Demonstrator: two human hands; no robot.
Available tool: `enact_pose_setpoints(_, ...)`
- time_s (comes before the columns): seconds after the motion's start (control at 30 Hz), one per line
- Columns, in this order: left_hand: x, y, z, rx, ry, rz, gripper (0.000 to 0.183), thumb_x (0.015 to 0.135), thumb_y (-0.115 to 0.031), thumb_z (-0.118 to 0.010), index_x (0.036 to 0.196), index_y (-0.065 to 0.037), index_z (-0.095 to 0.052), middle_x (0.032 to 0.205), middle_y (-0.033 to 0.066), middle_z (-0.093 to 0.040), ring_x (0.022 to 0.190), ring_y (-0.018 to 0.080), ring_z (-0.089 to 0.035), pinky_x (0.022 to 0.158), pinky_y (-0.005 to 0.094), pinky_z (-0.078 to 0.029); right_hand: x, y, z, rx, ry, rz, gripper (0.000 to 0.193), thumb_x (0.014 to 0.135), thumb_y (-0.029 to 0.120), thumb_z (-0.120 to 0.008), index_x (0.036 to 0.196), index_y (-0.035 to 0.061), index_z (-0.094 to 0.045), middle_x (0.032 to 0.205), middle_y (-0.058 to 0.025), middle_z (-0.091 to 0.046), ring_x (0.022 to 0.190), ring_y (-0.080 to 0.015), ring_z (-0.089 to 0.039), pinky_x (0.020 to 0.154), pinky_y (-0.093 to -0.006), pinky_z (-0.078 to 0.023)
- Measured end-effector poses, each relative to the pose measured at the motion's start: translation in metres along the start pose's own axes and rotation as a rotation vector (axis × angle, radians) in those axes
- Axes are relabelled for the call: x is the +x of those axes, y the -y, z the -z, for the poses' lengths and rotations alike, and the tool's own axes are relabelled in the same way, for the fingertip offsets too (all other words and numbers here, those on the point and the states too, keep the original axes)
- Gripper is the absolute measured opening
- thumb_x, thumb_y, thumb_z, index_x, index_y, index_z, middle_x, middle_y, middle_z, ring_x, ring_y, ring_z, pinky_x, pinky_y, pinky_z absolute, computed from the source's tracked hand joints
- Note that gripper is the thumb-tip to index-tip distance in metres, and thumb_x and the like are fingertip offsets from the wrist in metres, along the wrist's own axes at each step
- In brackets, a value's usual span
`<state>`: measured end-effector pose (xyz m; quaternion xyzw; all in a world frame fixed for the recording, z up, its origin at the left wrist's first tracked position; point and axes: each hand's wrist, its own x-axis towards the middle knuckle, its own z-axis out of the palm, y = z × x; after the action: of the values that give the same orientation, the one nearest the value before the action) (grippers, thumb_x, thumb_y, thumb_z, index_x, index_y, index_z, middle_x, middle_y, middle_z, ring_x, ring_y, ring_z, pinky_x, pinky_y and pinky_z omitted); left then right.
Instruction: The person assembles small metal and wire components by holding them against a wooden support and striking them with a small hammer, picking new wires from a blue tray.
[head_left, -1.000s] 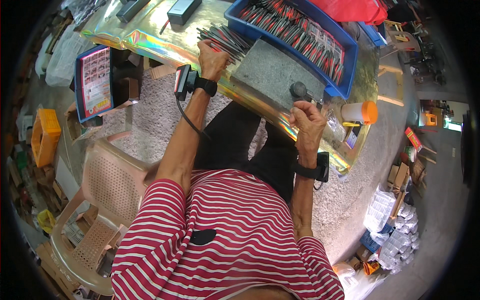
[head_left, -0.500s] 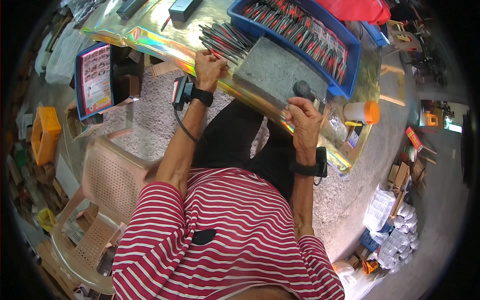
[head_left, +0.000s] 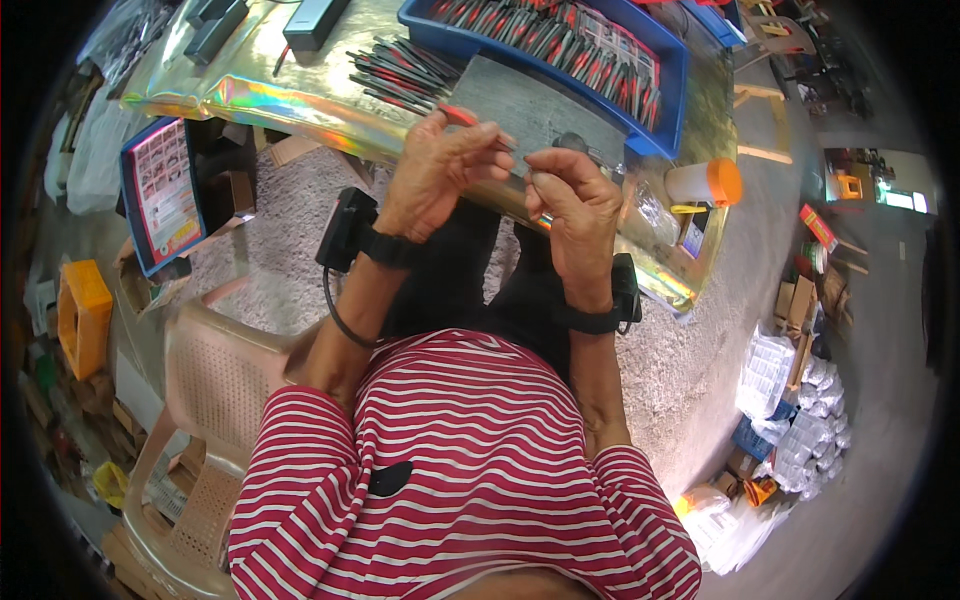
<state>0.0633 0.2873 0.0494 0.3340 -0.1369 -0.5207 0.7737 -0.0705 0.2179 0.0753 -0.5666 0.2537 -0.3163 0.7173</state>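
Observation:
My left hand (head_left: 440,170) is raised over the near edge of the table, its fingers closed on a slim red-and-black pen-like stick (head_left: 457,115). Only the red part shows above the hand; the rest is hidden by the fingers. Close beside it, fingertips almost meeting, my right hand (head_left: 575,205) is pinched. Whatever it grips, if anything, is too small to make out. Beyond the hands a grey stone-like block (head_left: 525,105) lies on the table, with a dark round-headed object (head_left: 572,143) at its right end. A loose pile of similar sticks (head_left: 400,75) lies left of the block.
Behind the block stands a blue tray (head_left: 672,100) packed with red-and-black sticks. An orange-lidded jar (head_left: 700,183) lies at the table's right side. Dark oblong cases (head_left: 316,22) sit at the far left. A plastic chair (head_left: 225,370) is at my left.
My left hand has lifted from the pile with a red-and-black stick and moved right, nearer to me. My right hand has shifted left, so the two are now close together.

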Motion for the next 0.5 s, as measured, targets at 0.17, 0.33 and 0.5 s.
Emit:
enact_pose_setpoints(0.17,0.0,0.013,-0.02,-0.081,0.068,0.065,0.008,0.081,-0.009,-0.052,0.085,-0.002,-0.049,0.082,0.011,-0.057,0.068,0.0149,-0.058,0.058,0.0215,-0.05,-0.007,0.009,0.006,-0.004,-0.056,0.067,0.009,0.076,0.0,-0.052,0.084,-0.004,-0.053,0.067,-0.0051,-0.055,0.053,-0.0071,-0.05,0.047,-0.0172,-0.039)
enact_pose_setpoints(0.33,0.0,0.021,-0.026,-0.177,0.145,0.178,0.01,0.082,-0.009,-0.05,0.088,-0.001,-0.05,0.083,0.0091,-0.056,0.069,0.0125,-0.057,0.058,0.0197,-0.049,-0.012,0.012,0.012,0.032,-0.101,0.089,0.009,0.076,0.0,-0.052,0.085,-0.0034,-0.052,0.067,-0.0052,-0.055,0.053,-0.0071,-0.049,0.047,-0.0174,-0.038)
enact_pose_setpoints(0.5,0.001,0.026,-0.027,-0.203,0.155,0.204,0.012,0.082,-0.009,-0.049,0.09,-0.001,-0.049,0.083,0.0092,-0.056,0.067,0.0123,-0.057,0.057,0.0198,-0.049,-0.013,0.01,0.018,0.071,-0.087,0.102,0.01,0.076,-0.001,-0.052,0.085,-0.0037,-0.051,0.069,-0.0061,-0.055,0.053,-0.0072,-0.049,0.047,-0.0183,-0.038)
